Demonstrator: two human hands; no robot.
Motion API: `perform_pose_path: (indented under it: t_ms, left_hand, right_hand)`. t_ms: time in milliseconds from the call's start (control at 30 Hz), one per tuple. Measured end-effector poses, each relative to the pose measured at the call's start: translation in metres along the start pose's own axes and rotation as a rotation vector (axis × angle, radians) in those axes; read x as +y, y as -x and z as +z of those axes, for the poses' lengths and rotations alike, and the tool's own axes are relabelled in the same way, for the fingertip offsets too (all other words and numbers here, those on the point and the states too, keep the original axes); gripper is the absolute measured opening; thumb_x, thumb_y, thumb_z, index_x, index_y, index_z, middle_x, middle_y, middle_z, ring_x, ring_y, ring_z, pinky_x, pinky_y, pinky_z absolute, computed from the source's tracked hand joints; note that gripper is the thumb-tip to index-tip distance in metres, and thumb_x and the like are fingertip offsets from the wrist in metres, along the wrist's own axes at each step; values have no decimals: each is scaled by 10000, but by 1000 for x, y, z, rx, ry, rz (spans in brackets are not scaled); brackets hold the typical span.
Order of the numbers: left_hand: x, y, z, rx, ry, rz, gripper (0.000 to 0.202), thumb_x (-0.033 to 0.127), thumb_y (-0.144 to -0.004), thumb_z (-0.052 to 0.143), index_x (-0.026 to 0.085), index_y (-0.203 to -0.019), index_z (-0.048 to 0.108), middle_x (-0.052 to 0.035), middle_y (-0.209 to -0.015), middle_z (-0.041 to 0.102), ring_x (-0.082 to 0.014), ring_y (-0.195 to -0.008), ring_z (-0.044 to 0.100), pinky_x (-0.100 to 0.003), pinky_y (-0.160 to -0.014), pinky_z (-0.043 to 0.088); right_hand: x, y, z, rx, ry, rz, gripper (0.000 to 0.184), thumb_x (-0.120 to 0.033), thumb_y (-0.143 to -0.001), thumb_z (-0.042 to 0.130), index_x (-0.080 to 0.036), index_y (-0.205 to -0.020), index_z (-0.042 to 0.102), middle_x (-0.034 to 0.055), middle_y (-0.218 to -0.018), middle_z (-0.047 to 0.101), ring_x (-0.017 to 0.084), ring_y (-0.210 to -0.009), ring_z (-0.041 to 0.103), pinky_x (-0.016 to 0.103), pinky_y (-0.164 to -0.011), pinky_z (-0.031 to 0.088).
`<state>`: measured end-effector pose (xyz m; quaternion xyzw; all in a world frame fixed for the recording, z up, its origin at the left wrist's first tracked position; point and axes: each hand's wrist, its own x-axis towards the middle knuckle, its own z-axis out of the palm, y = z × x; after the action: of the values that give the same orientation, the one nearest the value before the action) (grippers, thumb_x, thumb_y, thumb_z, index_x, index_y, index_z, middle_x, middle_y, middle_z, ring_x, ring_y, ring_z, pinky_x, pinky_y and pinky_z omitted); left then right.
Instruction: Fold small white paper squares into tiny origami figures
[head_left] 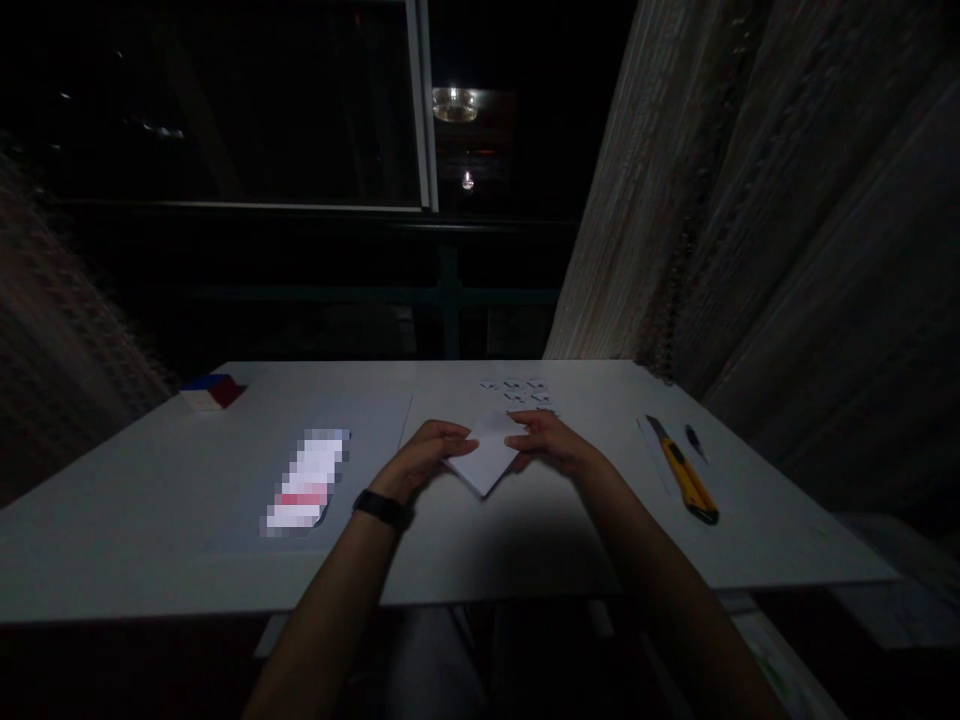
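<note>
- Dark room: window (247, 110) behind, curtain (637, 180) on the right, another curtain (67, 330) on the left, white table (135, 530) in front.
- White folded paper (486, 458) is near table center, one corner toward the wearer; can't tell if it touches the tabletop.
- Both hands closed on it. Left hand (427, 455) pinches the left corner, thumb on top; right hand (551, 440) pinches the right side, thumb also on top.
- Black wristband (380, 508) on left wrist.
- Small white pieces with dark marks (514, 386) sit just beyond the paper, loosely in rows; markings too small to read.
- Right side: yellow cutter (686, 475) lying at a slant, dark pen-like item (695, 440) just beside it.
- Left side: bright pixelated object (306, 475), details masked, lying on a pale sheet (379, 425).
- Far left: multicolored cube (208, 392), blue on top, near the table edge.
</note>
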<state>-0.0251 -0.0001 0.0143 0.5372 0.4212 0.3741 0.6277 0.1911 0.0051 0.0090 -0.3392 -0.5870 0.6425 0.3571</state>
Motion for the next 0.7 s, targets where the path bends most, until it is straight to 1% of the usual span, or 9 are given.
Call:
perform_pose_path:
  t_ms: [100,167,233,367,433,533,600,700]
  left_hand:
    - [2,2,1,-41,46,-8,310,216,-561,727,87,-840,688,-110,-722,672,-160,-584,593,-237,-507,429]
    - [4,4,1,-83,87,-12,377,212,-574,720,98,-931,672,-119,-777,678,-172,-619,603,-256,-531,453]
    - [4,5,1,-100,109,-21,398,205,-578,720,101,-958,665,-122,-799,678,-173,-629,603,-262,-535,463]
    - [2,4,-3,-103,90,-24,392,213,-589,719,108,-962,663,-121,-845,672,-172,-677,609,-253,-559,463]
    - [-1,3,-4,-123,64,-16,381,220,-594,717,105,-954,666,-116,-843,672,-166,-685,609,-246,-573,454]
    - [-4,1,-6,-133,5,-21,330,215,-584,720,85,-886,683,-106,-787,674,-153,-651,601,-235,-569,427]
    - [-3,1,-5,-114,-21,-29,308,210,-573,724,76,-847,689,-97,-740,672,-146,-618,590,-231,-550,408]
    - [-1,1,-4,-94,1,-17,303,204,-565,727,74,-835,690,-92,-725,671,-145,-608,586,-238,-554,406]
  right_hand:
    - [1,0,-1,20,-32,-10,571,-202,-599,715,-130,-1139,543,85,-767,680,193,-588,650,273,-467,540]
    - [2,0,-1,35,-44,-9,523,-201,-598,715,-124,-1097,577,83,-765,678,189,-605,648,269,-478,544]
    - [2,1,0,41,-51,-11,473,-213,-604,713,-116,-1054,604,79,-762,676,181,-614,645,261,-491,545]
    - [4,1,3,18,-34,-39,502,-239,-613,716,-109,-1080,583,84,-768,677,182,-620,646,258,-497,542]
    - [5,0,4,8,-13,-36,523,-248,-600,726,-92,-1077,580,92,-759,679,187,-612,648,256,-493,538]
    - [6,-2,6,-5,17,-16,503,-265,-585,735,-66,-1028,604,96,-714,678,186,-577,646,255,-492,533]
    - [6,-2,7,-12,38,-2,488,-267,-583,736,-58,-1007,614,90,-657,673,182,-542,640,253,-482,526]
    - [4,-1,6,10,50,-1,485,-272,-588,730,-64,-1011,618,80,-597,665,168,-483,623,254,-461,512]
